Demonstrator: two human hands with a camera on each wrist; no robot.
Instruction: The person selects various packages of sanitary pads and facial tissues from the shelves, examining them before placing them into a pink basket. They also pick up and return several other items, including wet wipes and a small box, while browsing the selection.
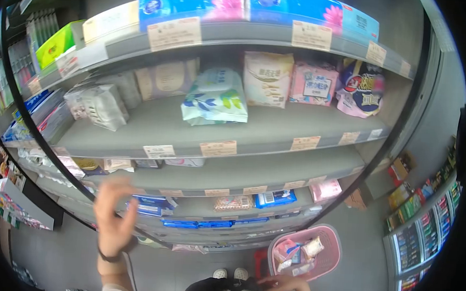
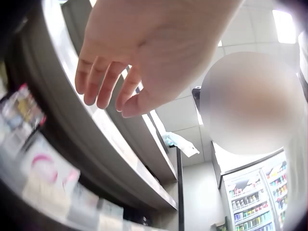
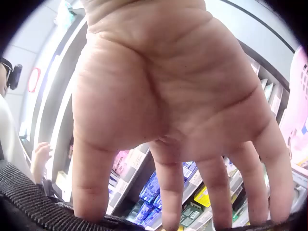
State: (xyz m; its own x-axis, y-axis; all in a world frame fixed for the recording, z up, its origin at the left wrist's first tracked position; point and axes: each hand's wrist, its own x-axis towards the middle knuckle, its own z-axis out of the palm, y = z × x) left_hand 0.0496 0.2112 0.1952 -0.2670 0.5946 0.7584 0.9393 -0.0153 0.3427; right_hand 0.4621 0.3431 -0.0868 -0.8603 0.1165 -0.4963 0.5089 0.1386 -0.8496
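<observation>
My left hand [image 1: 114, 213] is raised before the lower shelves, its fingers loosely bent and holding nothing. In the left wrist view the same hand [image 2: 149, 53] hangs with its fingertips apart from any goods. Nearest to it in the head view are the shelf edge and a dark blue pack [image 1: 153, 204]. My right hand [image 1: 286, 283] is low by my waist, next to the pink basket [image 1: 335, 253]. Its fingers are spread and straight in the right wrist view, the palm [image 3: 163, 91] bare. Inside the basket lie several small packages [image 1: 313, 246].
Along the middle shelf [image 1: 287, 130] stand a white leaf-print pack [image 1: 215, 99], a cream pack [image 1: 267, 81], a pink pack [image 1: 313, 83] and a dark blue bag [image 1: 360, 89]. Blue tissue boxes [image 1: 193, 5] fill the top shelf. A black upright [image 1: 382, 149] borders the rack. Drinks coolers [image 1: 425, 237] stand right.
</observation>
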